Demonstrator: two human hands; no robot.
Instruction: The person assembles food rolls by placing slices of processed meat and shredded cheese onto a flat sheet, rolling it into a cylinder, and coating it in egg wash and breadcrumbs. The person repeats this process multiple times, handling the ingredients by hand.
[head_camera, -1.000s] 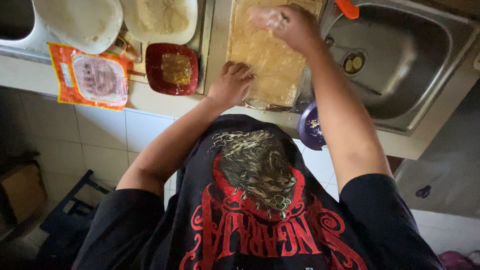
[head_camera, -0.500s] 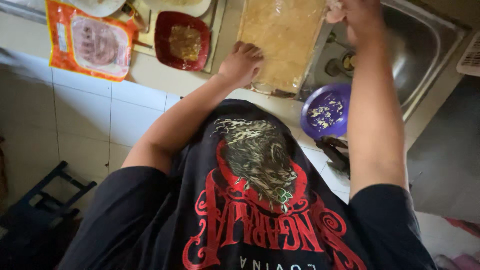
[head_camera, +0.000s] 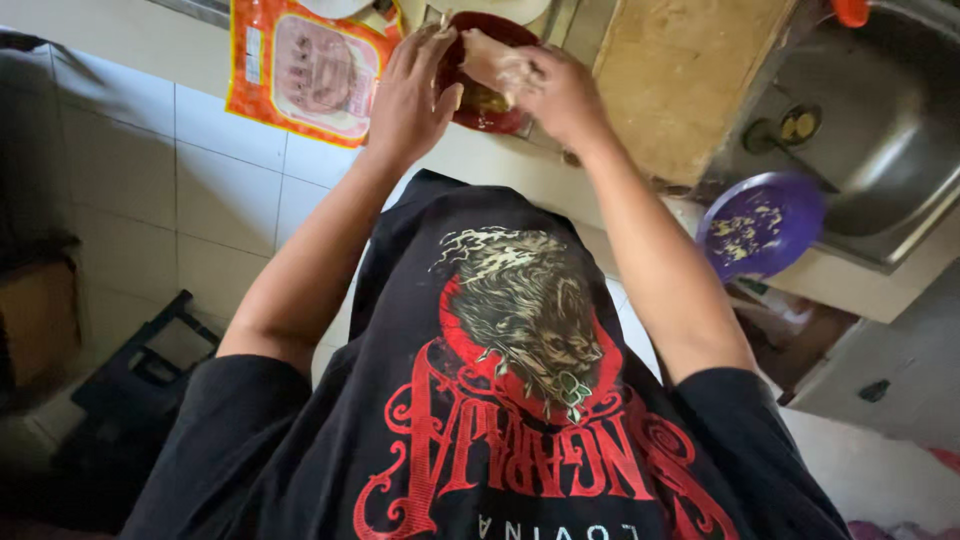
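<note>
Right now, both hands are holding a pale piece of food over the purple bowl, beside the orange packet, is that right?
Not quite: the left hand and right hand hold the pale piece of food over the red bowl, not the purple one. The purple bowl sits apart by the sink. The orange packet does lie beside the red bowl, as the head view shows.

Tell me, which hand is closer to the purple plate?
Right. The right hand is over the red bowl, nearer the purple plate; the left hand is farther away.
</note>
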